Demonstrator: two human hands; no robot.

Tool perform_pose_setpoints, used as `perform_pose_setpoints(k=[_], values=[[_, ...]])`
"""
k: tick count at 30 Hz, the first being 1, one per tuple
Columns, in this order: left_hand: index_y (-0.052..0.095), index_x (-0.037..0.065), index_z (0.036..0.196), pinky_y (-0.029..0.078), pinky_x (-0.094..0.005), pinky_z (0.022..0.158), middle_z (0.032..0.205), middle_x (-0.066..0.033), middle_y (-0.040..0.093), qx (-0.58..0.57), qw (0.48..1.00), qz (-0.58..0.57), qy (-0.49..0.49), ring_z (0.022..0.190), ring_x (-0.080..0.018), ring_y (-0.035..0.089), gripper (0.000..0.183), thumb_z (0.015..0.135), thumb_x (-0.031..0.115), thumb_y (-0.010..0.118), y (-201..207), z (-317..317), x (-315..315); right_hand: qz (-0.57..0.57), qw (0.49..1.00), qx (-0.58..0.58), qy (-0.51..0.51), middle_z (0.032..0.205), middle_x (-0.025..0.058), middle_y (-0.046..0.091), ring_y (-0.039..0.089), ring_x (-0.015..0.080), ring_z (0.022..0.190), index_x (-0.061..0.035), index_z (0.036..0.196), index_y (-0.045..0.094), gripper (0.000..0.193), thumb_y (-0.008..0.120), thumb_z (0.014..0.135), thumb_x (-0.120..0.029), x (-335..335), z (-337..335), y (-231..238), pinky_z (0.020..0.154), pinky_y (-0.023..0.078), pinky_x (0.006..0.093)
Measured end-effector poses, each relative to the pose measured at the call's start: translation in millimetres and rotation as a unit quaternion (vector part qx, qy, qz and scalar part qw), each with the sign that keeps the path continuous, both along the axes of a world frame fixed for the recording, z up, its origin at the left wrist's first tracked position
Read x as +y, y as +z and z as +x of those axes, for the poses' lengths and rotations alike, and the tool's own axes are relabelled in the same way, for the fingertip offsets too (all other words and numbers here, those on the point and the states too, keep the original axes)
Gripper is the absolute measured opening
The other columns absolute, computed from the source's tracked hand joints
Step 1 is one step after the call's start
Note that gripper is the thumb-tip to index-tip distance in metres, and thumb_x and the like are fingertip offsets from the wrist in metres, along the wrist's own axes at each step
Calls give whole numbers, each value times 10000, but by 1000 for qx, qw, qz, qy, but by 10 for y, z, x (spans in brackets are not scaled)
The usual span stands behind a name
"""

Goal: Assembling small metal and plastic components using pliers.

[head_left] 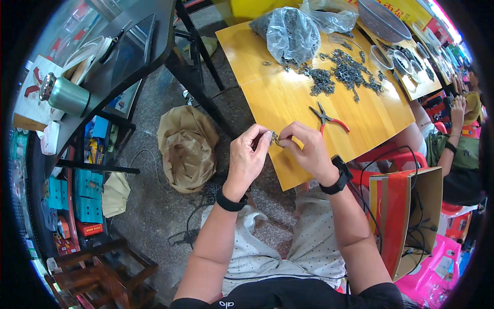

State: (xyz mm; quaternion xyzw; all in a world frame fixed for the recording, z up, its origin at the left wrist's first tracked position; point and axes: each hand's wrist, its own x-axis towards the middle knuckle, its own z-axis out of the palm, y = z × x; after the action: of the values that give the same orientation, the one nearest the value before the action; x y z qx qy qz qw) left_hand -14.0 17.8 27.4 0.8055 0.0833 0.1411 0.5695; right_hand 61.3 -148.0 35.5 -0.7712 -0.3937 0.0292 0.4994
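Observation:
Close together over the table's near left edge, both my hands pinch a small dark metal piece (275, 137) that looks like a ring or clasp. My left hand (249, 156) grips one side with thumb and forefinger. From the other side, the closed fingertips of my right hand (307, 149) hold it; its exact shape is too small to make out. Beyond my right hand lie pliers (324, 118) with red handles, jaws pointing away. Several similar small metal pieces (350, 69) are heaped farther back on the wooden table (267, 98).
A clear plastic bag (293, 38) of metal pieces stands at the table's back, near a grey basket (385, 20). A brown sack (186, 149) sits on the floor at left. A cardboard box (396, 221) with cables stands at right. Another person (453, 149) sits far right.

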Motion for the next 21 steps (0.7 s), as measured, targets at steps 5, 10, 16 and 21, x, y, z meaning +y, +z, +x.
perform_pose_setpoints(k=[5, 10, 16, 21], values=[[641, 3, 943, 475, -239, 604, 762, -6, 639, -13, 1000, -25, 13, 658, -62, 567, 128, 985, 123, 626, 11, -17, -43, 48, 997, -11, -58, 878, 140, 646, 652, 284, 828, 26, 926, 640, 63, 657, 881, -15, 40, -42, 13, 734, 501, 347], [644, 15, 940, 482, -240, 605, 756, 0, 638, -29, 999, -32, 9, 654, -63, 569, 99, 973, 109, 646, 5, -8, -104, 55, 996, 43, -54, 863, 142, 647, 653, 267, 821, 27, 924, 642, 76, 668, 879, -29, 42, -5, 57, 744, 503, 350], [630, 6, 922, 471, -253, 583, 712, -30, 606, -74, 996, 38, 18, 637, -81, 570, 75, 943, 70, 662, 14, 13, -156, 27, 998, 41, -38, 844, 131, 644, 646, 228, 809, 28, 921, 631, 103, 683, 869, -44, -15, 12, 46, 749, 505, 339], [610, 1, 946, 465, -258, 597, 748, -40, 597, -60, 997, 46, -21, 646, -85, 565, 69, 958, 67, 629, -23, 12, -119, 27, 995, 95, -20, 834, 132, 636, 637, 223, 800, 33, 917, 613, 86, 638, 883, -43, -23, 7, 91, 745, 504, 349]])
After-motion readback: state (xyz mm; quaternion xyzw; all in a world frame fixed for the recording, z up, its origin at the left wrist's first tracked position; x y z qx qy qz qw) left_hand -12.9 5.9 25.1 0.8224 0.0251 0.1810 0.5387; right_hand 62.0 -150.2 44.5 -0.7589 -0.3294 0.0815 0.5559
